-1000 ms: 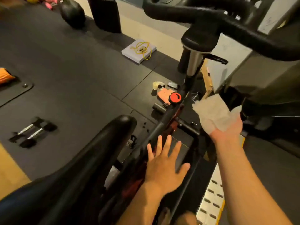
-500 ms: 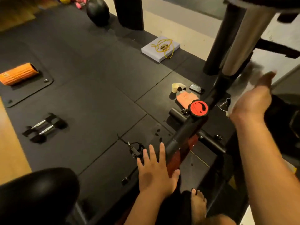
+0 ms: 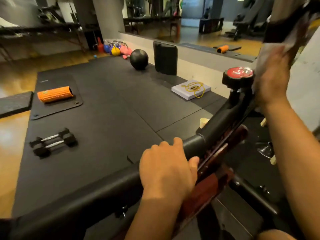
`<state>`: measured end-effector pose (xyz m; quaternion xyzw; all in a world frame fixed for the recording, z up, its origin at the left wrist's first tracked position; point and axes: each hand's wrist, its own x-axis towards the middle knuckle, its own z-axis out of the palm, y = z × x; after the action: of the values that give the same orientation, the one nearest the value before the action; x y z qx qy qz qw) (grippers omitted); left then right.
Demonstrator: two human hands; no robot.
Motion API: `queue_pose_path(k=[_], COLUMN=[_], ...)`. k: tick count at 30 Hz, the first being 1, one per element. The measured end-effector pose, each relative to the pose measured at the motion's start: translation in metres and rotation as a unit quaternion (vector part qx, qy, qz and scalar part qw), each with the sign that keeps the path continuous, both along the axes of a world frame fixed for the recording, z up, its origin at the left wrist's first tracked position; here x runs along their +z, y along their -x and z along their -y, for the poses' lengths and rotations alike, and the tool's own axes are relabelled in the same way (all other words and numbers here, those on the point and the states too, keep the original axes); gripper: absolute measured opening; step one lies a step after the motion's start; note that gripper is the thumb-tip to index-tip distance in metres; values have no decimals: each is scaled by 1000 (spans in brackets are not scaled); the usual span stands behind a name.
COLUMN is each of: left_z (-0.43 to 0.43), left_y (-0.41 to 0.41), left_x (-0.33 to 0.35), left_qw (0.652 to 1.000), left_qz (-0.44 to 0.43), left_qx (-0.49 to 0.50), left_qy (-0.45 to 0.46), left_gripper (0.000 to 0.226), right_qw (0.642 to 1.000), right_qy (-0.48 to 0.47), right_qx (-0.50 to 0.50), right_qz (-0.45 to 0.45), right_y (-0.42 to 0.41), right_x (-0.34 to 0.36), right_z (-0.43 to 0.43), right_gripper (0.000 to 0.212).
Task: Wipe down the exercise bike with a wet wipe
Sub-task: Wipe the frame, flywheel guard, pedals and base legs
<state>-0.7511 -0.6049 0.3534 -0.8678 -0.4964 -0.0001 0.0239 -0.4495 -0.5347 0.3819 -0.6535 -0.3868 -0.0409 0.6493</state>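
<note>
The left hand (image 3: pixel 166 172) grips the bike frame (image 3: pixel 216 125) below the red knob (image 3: pixel 239 73). The right hand (image 3: pixel 271 80) clasps the wipe (image 3: pixel 266 54) around the post (image 3: pixel 284 26), just right of the knob.

Left hand (image 3: pixel 166 172), formerly flat with spread fingers, now curls over the black tubular bike frame (image 3: pixel 195 144). Right hand (image 3: pixel 270 80) has carried the white wet wipe (image 3: pixel 265 54) upward, holding it against the dark upright post (image 3: pixel 285 23).
</note>
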Motion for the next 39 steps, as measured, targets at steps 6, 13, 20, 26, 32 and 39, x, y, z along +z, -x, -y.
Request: queue_pose_path(k=[6,13,20,26,32,39], left_z=[-2,-10,-49,-68,-71,-79], left_y=[-26,-26,-39,-60,-61,-73], left_x=[-11,-30,-19,-13,-14,-20], left_qw=[984,951,919,908,911,898], left_qz=[-70,-43,56,38,-3,-40], left_qx=[-124,-240,-304,-341,-360,-376], left_qy=[-106,-189,-243,-240,-201,-226], left_gripper=[90,92,94,92,94,88], right_qw=[996,987,996,993,989,986], right_qy=[74,6,5,-53,-18,-45], right_qx=[2,157,31,48,51,-3], right_qz=[44,30,82,-92,-138,-160], right_y=[-24,8,15,5,12,33], right_x=[6,76,-52,69,31,-43], right_z=[-5,-5,27,-11,9,25], right_gripper=[86,53,58,72,47,49])
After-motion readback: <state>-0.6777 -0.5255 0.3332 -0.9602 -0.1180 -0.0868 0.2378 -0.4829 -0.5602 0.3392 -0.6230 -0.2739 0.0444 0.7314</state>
